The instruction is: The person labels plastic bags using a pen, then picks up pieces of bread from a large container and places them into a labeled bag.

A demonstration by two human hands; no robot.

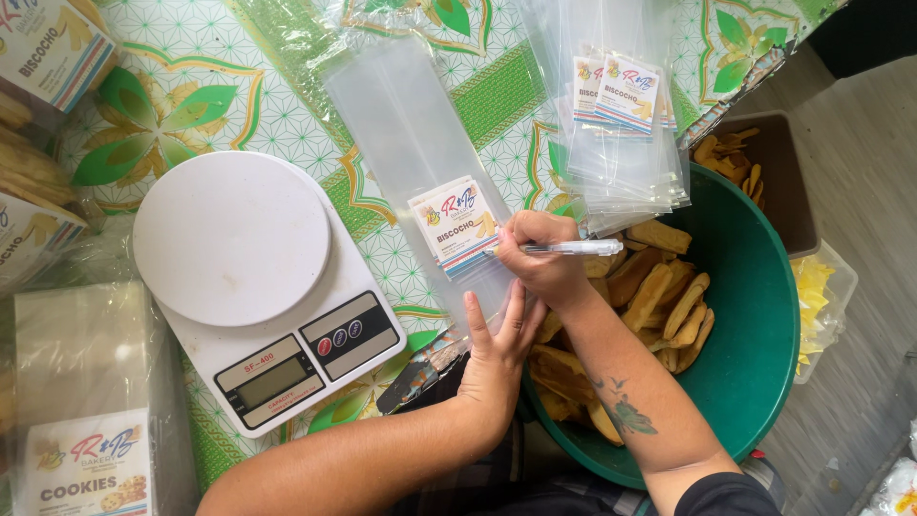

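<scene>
A clear pen (573,247) is gripped in the closed right hand (542,260), its tip set on a printed label (456,227) inside a clear plastic bag (420,153) lying on the green-patterned bench (287,105). The bag's near end is pressed flat by the open left hand (497,349). A white kitchen scale (263,287) stands just beside the bag, and a green basin (764,325) of toasted bread slices (659,291) sits under the right forearm.

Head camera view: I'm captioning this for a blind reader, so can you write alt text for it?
The right hand holds a clear pen to a labelled clear plastic bag on a green patterned tablecloth, while the left hand presses the bag flat. A white digital kitchen scale sits beside it, and a green round basin holds golden biscuit slices.
</scene>
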